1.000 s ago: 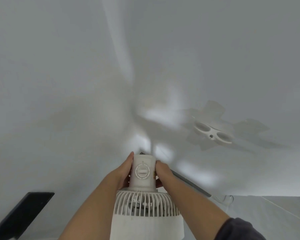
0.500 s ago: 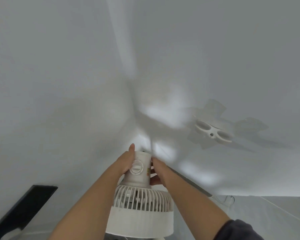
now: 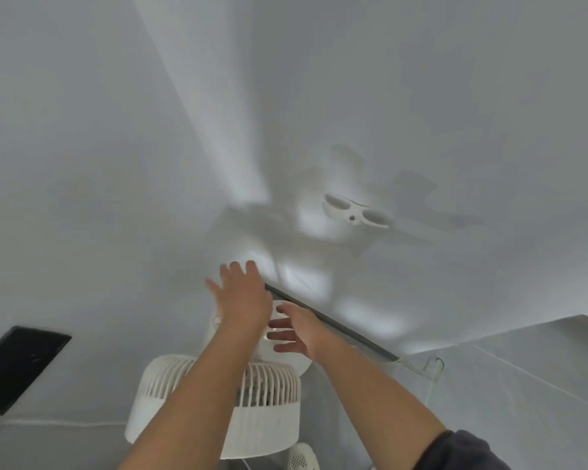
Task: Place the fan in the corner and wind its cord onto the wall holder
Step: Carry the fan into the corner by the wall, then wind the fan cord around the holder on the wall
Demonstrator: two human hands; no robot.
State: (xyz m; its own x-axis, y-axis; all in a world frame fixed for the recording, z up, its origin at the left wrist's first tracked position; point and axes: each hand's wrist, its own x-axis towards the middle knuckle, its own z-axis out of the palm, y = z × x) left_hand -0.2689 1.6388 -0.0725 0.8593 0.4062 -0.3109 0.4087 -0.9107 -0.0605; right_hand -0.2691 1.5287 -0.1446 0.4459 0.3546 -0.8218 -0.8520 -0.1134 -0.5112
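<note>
The white fan stands in the room corner, its ribbed rear grille facing me and its motor housing mostly hidden behind my hands. My left hand hovers above the housing with fingers spread and straight, holding nothing. My right hand is just right of the housing, fingers extended, apparently touching it or just off it. A white wall holder with two oval loops is fixed to the right wall, above and right of my hands. A thin white cord runs down near the floor on the right.
A dark skirting strip runs along the foot of the right wall behind my right hand. A black panel sits on the left wall near the floor. The fan's round white base shows at the bottom edge.
Both hands have let go of the fan's motor housing and opened; the left hand has risen above it. The view has shifted, bringing the wall holder higher and more central.
</note>
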